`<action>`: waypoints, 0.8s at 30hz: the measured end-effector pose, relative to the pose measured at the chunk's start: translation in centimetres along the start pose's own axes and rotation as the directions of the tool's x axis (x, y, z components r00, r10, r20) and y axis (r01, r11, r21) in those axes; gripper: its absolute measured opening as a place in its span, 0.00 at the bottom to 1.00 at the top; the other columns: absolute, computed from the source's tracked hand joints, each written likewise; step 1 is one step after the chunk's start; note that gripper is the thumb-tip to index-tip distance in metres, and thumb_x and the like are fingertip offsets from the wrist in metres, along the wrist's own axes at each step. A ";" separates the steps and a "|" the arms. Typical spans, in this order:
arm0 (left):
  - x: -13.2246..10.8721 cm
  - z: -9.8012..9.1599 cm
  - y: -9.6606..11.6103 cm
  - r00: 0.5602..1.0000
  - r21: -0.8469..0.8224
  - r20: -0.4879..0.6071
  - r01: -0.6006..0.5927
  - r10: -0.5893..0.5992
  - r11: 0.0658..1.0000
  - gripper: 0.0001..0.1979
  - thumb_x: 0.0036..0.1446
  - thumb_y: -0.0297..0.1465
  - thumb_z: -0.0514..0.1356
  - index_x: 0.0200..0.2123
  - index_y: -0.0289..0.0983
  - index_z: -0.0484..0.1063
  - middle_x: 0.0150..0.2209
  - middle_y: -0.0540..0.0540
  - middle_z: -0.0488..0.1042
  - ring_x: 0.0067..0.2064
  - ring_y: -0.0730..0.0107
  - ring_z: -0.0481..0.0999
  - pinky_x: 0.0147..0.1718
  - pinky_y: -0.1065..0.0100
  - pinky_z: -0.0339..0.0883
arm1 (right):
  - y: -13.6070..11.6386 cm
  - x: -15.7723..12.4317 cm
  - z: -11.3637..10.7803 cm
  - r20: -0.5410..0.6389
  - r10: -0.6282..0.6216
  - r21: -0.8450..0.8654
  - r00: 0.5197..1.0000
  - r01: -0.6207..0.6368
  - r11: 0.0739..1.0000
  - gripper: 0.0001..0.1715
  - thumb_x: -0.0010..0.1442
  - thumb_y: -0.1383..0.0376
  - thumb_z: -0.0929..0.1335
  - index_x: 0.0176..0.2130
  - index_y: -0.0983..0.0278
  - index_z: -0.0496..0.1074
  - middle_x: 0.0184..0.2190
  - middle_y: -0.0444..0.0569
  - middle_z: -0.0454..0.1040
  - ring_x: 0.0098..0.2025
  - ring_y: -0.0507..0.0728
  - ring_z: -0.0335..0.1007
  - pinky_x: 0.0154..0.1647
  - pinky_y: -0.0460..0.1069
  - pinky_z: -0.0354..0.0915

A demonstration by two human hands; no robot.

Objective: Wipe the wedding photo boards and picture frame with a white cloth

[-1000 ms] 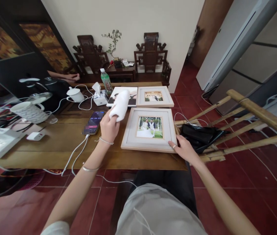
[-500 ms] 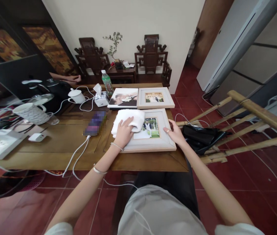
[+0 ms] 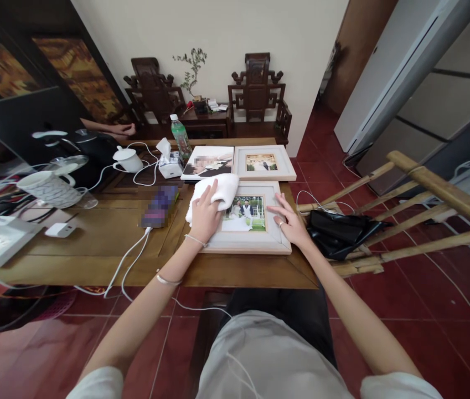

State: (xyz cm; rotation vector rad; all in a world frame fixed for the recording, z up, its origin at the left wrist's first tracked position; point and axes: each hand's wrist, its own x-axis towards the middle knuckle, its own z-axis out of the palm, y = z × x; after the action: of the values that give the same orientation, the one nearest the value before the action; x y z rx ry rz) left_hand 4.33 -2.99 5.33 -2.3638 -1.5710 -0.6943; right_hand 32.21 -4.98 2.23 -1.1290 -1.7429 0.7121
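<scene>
A picture frame (image 3: 255, 242) with a pale wide border lies flat near the table's front edge, showing a photo of two people outdoors. My left hand (image 3: 206, 216) presses a folded white towel (image 3: 225, 190) onto the left part of this frame, hiding its left side and upper left corner. Across the frame's right border rests my right hand (image 3: 290, 223), fingers stretched out and a ring on one of them. Just behind lie a second pale frame (image 3: 287, 164) and, to its left, a photo panel (image 3: 201, 172) whose picture is partly blurred.
On the table (image 3: 106, 244) stand a phone (image 3: 160, 208) with a cable, a tissue box (image 3: 171, 166), a bottle (image 3: 181, 138), mugs and a power strip (image 3: 0, 244). A black bag (image 3: 334, 230) lies on a bamboo chair (image 3: 425, 183) at right. Another person's hands (image 3: 124, 129) show behind the monitor.
My left hand has slid the towel slightly up and left, uncovering more of the photo. My right hand has shifted from the frame's right edge onto its border, and the frame sits slightly further left.
</scene>
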 end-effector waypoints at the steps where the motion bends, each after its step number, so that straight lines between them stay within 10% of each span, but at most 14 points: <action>1: 0.3 0.0 -0.1 0.999 0.007 -0.032 0.004 -0.004 1.000 0.17 0.55 0.22 0.52 0.45 0.36 0.74 0.68 0.41 0.51 0.67 0.49 0.55 0.52 0.48 0.62 | 0.0 0.0 0.0 0.009 -0.016 -0.003 1.000 0.016 1.000 0.20 0.58 0.68 0.63 0.47 0.57 0.77 0.64 0.46 0.62 0.70 0.60 0.46 0.69 0.62 0.44; 10: -0.4 1.1 0.2 0.974 -0.030 0.201 -0.103 0.107 0.994 0.20 0.54 0.19 0.52 0.48 0.31 0.74 0.62 0.34 0.64 0.66 0.49 0.59 0.62 0.45 0.51 | 0.7 0.1 -0.1 0.030 -0.018 -0.029 0.999 0.019 0.999 0.21 0.57 0.69 0.63 0.47 0.56 0.76 0.59 0.47 0.70 0.66 0.59 0.54 0.68 0.62 0.48; 19: -8.1 -2.5 3.5 0.970 -0.079 0.208 -0.110 0.124 0.991 0.23 0.54 0.16 0.49 0.51 0.32 0.71 0.63 0.36 0.63 0.66 0.50 0.58 0.62 0.45 0.55 | 0.9 0.0 0.0 0.007 0.002 -0.045 1.000 -0.002 0.999 0.22 0.56 0.68 0.64 0.50 0.59 0.74 0.63 0.48 0.64 0.69 0.59 0.49 0.69 0.62 0.45; 24: -7.7 -3.0 3.9 0.976 -0.091 0.205 -0.061 0.079 0.994 0.21 0.55 0.18 0.50 0.51 0.32 0.71 0.66 0.35 0.57 0.67 0.49 0.56 0.62 0.46 0.55 | 1.2 0.4 -0.4 0.062 -0.028 -0.105 0.998 0.035 0.994 0.31 0.52 0.70 0.65 0.56 0.61 0.71 0.63 0.51 0.64 0.68 0.61 0.50 0.68 0.62 0.46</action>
State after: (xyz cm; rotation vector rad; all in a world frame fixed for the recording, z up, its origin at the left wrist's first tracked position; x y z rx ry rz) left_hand 4.66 -12.08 4.33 -2.6143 -1.5560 -0.5215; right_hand 33.00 -4.09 1.61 -1.1594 -1.8644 0.6469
